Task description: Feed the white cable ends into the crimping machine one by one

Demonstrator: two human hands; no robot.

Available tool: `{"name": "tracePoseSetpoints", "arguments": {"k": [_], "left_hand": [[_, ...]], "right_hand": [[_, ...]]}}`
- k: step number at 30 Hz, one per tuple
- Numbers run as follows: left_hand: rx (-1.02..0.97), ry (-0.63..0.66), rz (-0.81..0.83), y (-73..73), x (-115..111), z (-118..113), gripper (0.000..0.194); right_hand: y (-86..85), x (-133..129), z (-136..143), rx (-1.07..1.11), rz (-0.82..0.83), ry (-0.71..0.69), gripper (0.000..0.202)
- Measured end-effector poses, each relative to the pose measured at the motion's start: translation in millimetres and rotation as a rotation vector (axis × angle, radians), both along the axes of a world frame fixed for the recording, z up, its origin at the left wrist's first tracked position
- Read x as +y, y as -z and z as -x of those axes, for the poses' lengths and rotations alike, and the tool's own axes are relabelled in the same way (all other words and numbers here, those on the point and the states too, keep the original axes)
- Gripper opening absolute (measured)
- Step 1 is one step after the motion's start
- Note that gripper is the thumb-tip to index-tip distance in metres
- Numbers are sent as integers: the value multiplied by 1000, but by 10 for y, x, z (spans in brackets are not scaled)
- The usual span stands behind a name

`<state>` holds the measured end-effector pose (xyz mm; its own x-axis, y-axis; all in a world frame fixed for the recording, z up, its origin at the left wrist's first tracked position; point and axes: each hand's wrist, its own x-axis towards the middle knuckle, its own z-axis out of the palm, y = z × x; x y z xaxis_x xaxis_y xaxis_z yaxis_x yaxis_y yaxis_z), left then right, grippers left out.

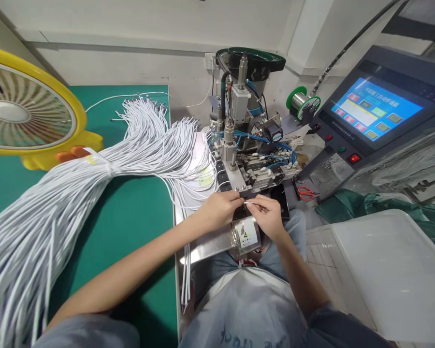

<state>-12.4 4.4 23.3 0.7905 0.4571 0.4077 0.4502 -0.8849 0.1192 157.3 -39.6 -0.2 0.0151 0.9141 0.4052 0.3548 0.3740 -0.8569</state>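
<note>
My left hand (223, 208) and my right hand (266, 212) meet at the front edge of the machine (239, 154), both with fingers pinched. Between their fingertips runs a short white cable end (247, 202); its tip is too small to make out. A large bundle of white cables (76, 179) lies to the left, tied with a white band, its ends fanned out near the machine. Several loose cables hang over the metal plate (206, 244). Below my hands sits a labelled packet (247, 233).
A yellow fan (80, 118) stands at left on the green table (141, 227). At right are a control screen (377, 108), a wire spool (300, 102), red-handled scissors (306, 193) and a white bin (391, 261). A dark bowl feeder (253, 60) stands behind.
</note>
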Motion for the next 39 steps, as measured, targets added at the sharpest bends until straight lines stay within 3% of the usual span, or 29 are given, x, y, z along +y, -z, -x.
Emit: {"name": "tracePoseSetpoints", "arguments": {"k": [3,9,14,16,19,22,26,30,33,39], "left_hand": [[-19,29,-1,17,3,5,25],[-77,-49,-16,69,-14,-4,24],[-37,-25,-159,51,7,-7,23],[17,25,-234,21,21,1,21],[130,81,-295,-7,24,10,17],[147,39,-223,25,5,-4,16],[57,-107,-52,125,-36,-53,20],[79,-150,37,195,-72,-95,21],[207,-158,68,230,-75,-110,17],[330,-152,108,286,-41,-118,20]], "right_hand": [[-33,54,-59,-6,36,-75,17],[94,47,128,221,47,45,18],[77,-2,161,-2,-78,169,21],[20,18,76,-117,-65,97,23],[-38,77,-58,-165,88,-68,26],[-15,114,-81,-107,198,-103,26],[84,68,52,15,147,33,30],[206,4,79,-5,129,98,30],[349,14,-39,17,237,62,26],[561,85,-168,266,466,41,21]]}}
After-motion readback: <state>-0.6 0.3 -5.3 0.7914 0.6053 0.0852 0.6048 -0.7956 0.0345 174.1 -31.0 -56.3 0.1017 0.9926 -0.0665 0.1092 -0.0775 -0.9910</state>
